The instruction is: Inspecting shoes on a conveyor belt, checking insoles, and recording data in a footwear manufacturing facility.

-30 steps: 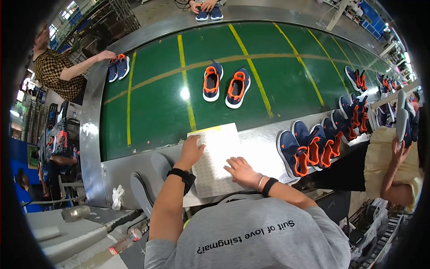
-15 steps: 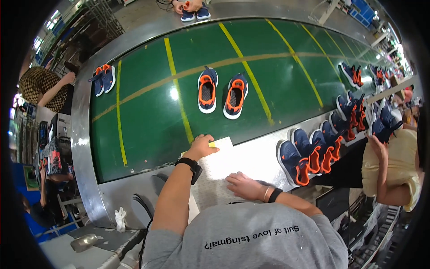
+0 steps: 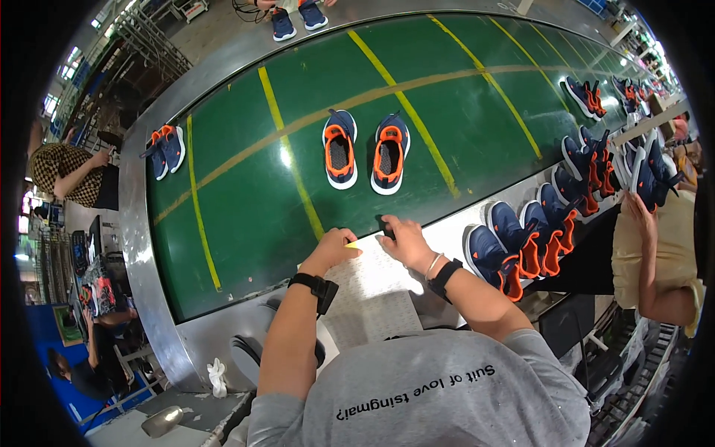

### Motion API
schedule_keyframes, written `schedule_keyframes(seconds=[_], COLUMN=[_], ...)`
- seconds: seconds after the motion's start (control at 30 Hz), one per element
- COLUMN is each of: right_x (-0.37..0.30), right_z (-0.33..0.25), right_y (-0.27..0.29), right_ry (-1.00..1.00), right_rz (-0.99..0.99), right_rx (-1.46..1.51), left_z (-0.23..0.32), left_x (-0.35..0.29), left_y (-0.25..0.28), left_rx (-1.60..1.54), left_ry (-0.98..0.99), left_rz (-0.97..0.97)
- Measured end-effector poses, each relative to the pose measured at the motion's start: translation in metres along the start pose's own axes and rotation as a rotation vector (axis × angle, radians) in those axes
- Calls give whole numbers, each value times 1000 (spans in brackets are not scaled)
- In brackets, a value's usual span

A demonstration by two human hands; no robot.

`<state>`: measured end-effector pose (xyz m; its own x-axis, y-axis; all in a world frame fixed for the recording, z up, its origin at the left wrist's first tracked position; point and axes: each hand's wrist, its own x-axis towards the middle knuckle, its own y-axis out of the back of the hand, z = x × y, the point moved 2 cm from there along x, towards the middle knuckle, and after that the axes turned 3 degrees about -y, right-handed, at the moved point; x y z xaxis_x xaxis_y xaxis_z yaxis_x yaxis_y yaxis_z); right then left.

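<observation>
My left hand [image 3: 331, 252] is at the near edge of the green belt, fingers curled and closed on a small yellow piece [image 3: 352, 243]. Whether that piece is part of the white sheet underneath, I cannot tell. To its right, my right hand [image 3: 406, 242] reaches over the belt's edge with thumb and forefinger apart, holding nothing visible. Beyond both hands, two navy sneakers with orange linings stand side by side on the belt: a left one [image 3: 340, 173] and a right one [image 3: 387, 179]. Neither hand touches them.
Several navy and orange sneakers [image 3: 488, 253] line the metal ledge to my right. A co-worker's hand [image 3: 642, 212] holds more sneakers there. Another pair [image 3: 171, 153] sits at the belt's left end. Across the belt, another person handles sneakers [image 3: 283, 24]. Yellow stripes [image 3: 287, 156] cross the green belt [image 3: 246, 201].
My right hand has moved forward and up from the ledge to the belt's edge, near my left hand. The sneakers across the belt have been moved apart.
</observation>
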<state>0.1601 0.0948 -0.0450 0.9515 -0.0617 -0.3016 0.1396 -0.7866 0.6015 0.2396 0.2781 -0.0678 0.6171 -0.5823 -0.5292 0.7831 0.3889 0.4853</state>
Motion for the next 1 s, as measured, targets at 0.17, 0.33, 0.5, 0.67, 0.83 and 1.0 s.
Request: schedule_keyframes(seconds=[0.17, 0.33, 0.5, 0.67, 0.83, 1.0], right_x=[-8, -6, -11, -21, -32, -36], right_z=[-32, -48, -62, -73, -79, -85], right_y=[16, 15, 13, 14, 11, 10], right_ry=[481, 599, 677, 828, 877, 905], right_rz=[303, 292, 284, 366, 371, 386], right_rx=[-204, -267, -350, -573, -653, -705], left_z=[7, 15, 21, 27, 26, 26], left_x=[-10, -15, -23, -31, -33, -34], left_y=[4, 8, 14, 20, 17, 16], left_rx=[-307, -574, -518, -507, -453, -513], left_ry=[-91, -175, -184, -95, -144, -105], left_rz=[-31, -23, -29, -25, -26, -75])
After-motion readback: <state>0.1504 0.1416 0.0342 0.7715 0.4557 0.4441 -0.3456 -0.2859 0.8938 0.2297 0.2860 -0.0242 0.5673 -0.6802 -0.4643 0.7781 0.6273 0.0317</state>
